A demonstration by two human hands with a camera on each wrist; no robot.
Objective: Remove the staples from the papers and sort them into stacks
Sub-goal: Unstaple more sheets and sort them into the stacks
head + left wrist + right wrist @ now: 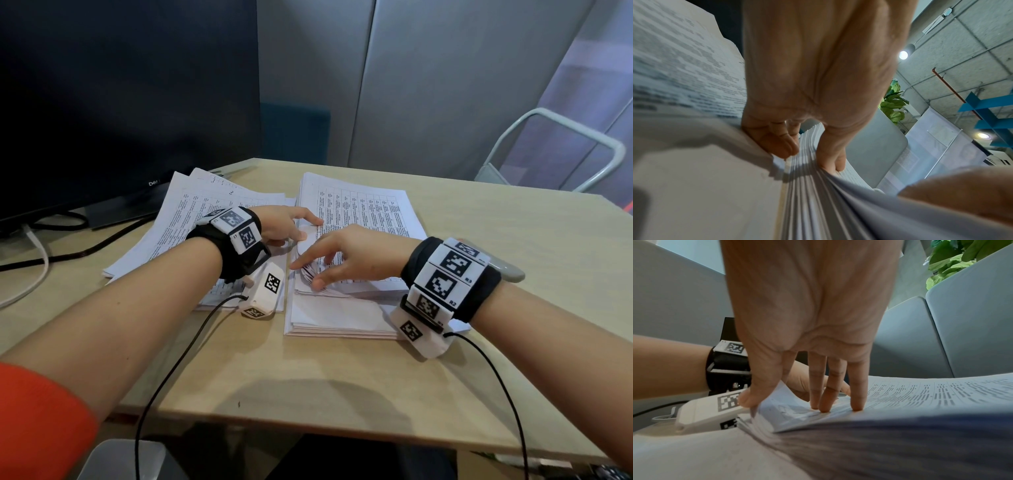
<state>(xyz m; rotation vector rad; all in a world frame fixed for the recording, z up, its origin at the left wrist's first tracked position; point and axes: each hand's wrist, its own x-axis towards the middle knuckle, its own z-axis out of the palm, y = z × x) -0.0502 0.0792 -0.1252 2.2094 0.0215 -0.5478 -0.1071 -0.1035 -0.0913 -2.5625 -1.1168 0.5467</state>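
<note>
Softly curled paper stack (352, 219) edges

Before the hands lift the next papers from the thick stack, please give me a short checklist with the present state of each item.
1. Left hand holds the corner of the thick white printed paper stack: ok.
2. Right hand thumb lifts the fanned sheets: ok.
3. Staple in sight: cannot tell.
4. Staple remover in a hand: not ok.
5. Spread white paper pile ready on the left: ok.
</note>
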